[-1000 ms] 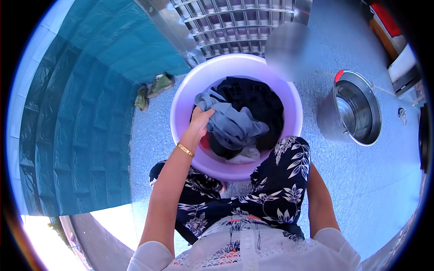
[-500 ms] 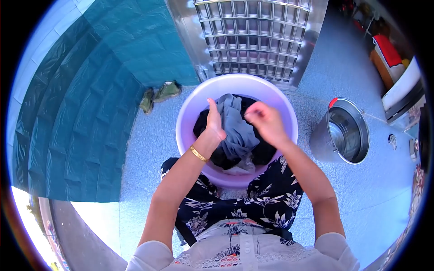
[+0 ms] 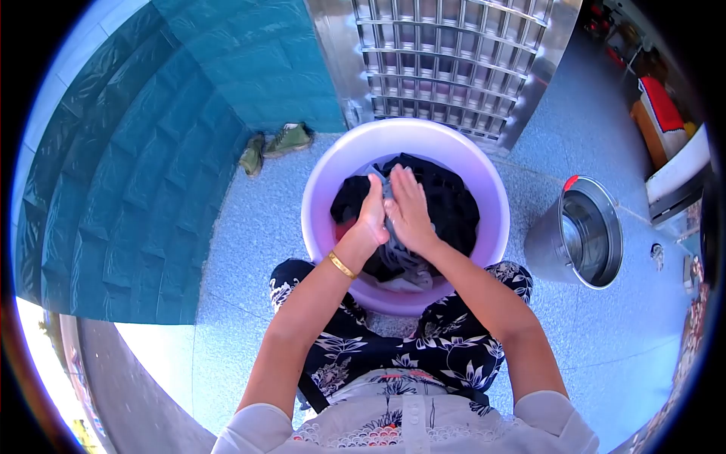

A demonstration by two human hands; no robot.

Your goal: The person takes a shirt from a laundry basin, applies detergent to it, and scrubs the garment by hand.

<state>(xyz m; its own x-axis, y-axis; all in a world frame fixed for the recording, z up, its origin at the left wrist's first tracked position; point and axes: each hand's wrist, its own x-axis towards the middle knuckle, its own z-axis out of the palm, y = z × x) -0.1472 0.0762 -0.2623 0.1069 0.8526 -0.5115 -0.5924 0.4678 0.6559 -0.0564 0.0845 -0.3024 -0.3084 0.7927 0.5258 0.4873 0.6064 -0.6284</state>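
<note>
A round lilac basin (image 3: 321, 163) stands on the floor between the knees, with wet dark clothes (image 3: 450, 204) in it. Over the clothes, my left hand (image 3: 372, 210) is turned palm inward, fingers stretched and a gold bracelet on the wrist. My right hand (image 3: 409, 208) lies close beside it with straight fingers, palm down. Grey cloth (image 3: 399, 259) shows between and below the two hands, largely covered by them. Whether either hand grips the cloth is hidden. A bit of red cloth (image 3: 344, 228) shows at the basin's left side.
A metal bucket (image 3: 541, 246) with a red grip stands on the right. Green shoes (image 3: 287, 139) sit by the teal wall (image 3: 144, 181). Behind the basin is a metal grille door (image 3: 454, 64). A red cloth-topped item (image 3: 659, 102) is at the far right.
My right hand has come left and down onto the grey cloth, close to my left hand. Less grey cloth shows, and more dark cloth is visible on the right. The view has shifted slightly.
</note>
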